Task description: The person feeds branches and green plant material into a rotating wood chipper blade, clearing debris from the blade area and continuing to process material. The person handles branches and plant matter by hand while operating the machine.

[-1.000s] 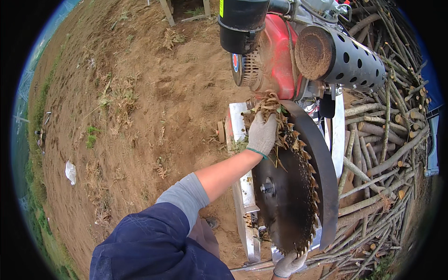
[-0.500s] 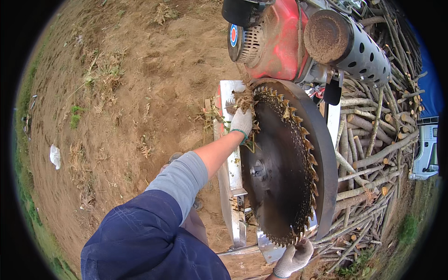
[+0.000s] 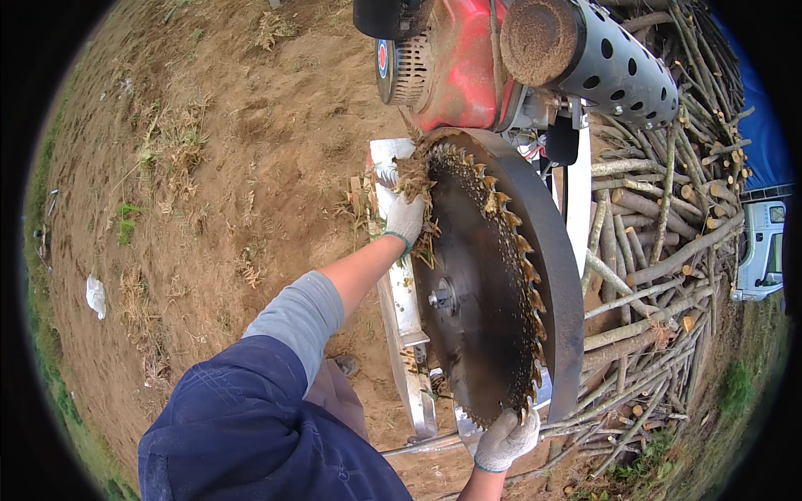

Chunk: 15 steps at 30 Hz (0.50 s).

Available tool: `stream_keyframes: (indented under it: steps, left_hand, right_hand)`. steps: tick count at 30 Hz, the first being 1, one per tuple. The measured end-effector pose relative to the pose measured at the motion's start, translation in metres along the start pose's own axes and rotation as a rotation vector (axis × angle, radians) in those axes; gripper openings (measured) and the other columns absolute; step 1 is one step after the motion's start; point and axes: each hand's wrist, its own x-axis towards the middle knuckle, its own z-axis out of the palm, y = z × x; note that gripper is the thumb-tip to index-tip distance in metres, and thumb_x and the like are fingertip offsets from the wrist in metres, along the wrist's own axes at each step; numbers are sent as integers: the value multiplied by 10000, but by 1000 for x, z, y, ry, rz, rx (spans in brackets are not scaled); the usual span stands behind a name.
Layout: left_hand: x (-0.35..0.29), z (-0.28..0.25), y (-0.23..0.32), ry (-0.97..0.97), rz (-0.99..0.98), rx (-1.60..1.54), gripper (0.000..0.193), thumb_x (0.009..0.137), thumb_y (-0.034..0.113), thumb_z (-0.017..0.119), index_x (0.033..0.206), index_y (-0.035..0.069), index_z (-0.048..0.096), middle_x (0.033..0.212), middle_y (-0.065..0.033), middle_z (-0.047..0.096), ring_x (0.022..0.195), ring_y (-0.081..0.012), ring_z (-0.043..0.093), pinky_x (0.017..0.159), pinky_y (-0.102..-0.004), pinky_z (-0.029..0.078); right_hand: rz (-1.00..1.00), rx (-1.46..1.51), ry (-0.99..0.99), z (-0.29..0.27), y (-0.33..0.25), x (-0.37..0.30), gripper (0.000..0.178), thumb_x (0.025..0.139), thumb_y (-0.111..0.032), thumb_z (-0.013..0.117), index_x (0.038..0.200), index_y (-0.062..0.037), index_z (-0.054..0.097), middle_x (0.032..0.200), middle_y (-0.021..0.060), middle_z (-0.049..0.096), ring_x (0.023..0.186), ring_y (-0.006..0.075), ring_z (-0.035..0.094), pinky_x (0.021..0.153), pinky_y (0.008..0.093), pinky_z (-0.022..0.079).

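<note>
A large dark circular saw blade (image 3: 476, 292) with debris-caked teeth stands on edge, with a curved metal guard (image 3: 555, 284) behind it. My left hand (image 3: 405, 219), in a white glove, reaches up to the blade's upper left teeth. Its fingers are closed on a clump of dry plant debris (image 3: 413, 171) stuck there. My right hand (image 3: 505, 438), also gloved, grips the lowest edge of the blade, where the teeth meet the guard. A red engine (image 3: 459, 67) with a perforated grey muffler (image 3: 601, 58) sits above the blade.
The white metal frame (image 3: 401, 292) of the machine runs beside the blade. A pile of cut branches (image 3: 660, 250) lies to the right, with a white vehicle (image 3: 764, 250) beyond it. Bare sandy ground (image 3: 251, 167) with dry grass tufts and a white scrap (image 3: 96, 294) spreads left.
My head has shifted, so the machine sits further left and closer. My left hand stays on the debris at the upper teeth. My right hand keeps its hold at the blade's bottom.
</note>
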Motion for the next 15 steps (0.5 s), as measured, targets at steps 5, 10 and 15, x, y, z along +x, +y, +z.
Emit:
stream_keyframes:
  steps: [5,10,15]
  left_hand:
    - [-20,-1,-23,-92,-280,96,338,991,276,535,1137,-14,629,903,-177,682,788,-326,647,792,-427,514]
    - [-22,5,-50,-153,-15,218,333,1015,267,503,1178,0,618,995,-181,680,917,-332,645,859,-426,497]
    - [14,4,-24,-62,-93,239,248,993,156,504,1171,19,610,1054,-184,666,1015,-333,620,897,-405,489]
  right_hand:
    - [294,76,-174,-23,-1,7,389,822,-76,669,1185,40,595,1097,194,661,934,334,649,849,444,520]
    - [388,228,-141,-21,13,-33,455,768,-67,649,1210,32,605,1108,192,648,985,337,635,906,435,507]
    - [196,106,-104,7,40,-72,322,827,-37,572,1130,26,662,954,232,677,839,447,635,771,502,519]
